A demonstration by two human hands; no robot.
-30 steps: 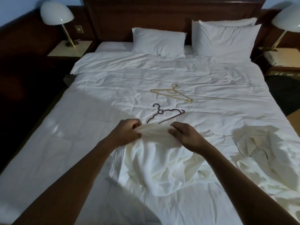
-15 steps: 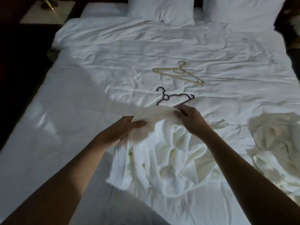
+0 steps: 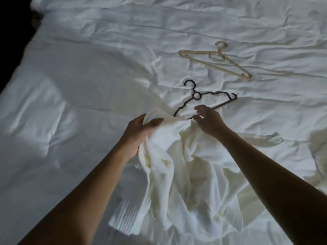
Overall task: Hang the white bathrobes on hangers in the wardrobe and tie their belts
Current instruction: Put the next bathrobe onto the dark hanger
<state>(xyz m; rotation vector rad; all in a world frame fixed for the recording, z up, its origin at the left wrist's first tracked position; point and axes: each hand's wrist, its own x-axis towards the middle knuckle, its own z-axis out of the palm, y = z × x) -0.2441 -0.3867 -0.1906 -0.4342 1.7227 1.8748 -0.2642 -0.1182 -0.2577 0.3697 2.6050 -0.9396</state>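
Note:
A crumpled white bathrobe (image 3: 178, 175) lies on the bed in front of me. My left hand (image 3: 139, 131) grips a fold of its upper edge, thumb on top. My right hand (image 3: 208, 121) pinches the same edge further right, fingertips next to the lower bar of a black hanger (image 3: 196, 95). The robe's edge is stretched between the two hands and covers the hanger's near left end. A beige hanger (image 3: 215, 61) lies flat further back to the right. Part of a second white bathrobe (image 3: 316, 156) shows at the right edge. No belt can be made out.
Everything lies on a wide bed with a wrinkled white sheet (image 3: 88, 85). The bed's left edge drops into a dark floor (image 3: 10, 41) at the upper left.
The view has tilted down and closer to the bed. Both hands have carried the robe's edge forward to the black hanger. The right hand's fingers are now looser and reach the hanger's lower bar.

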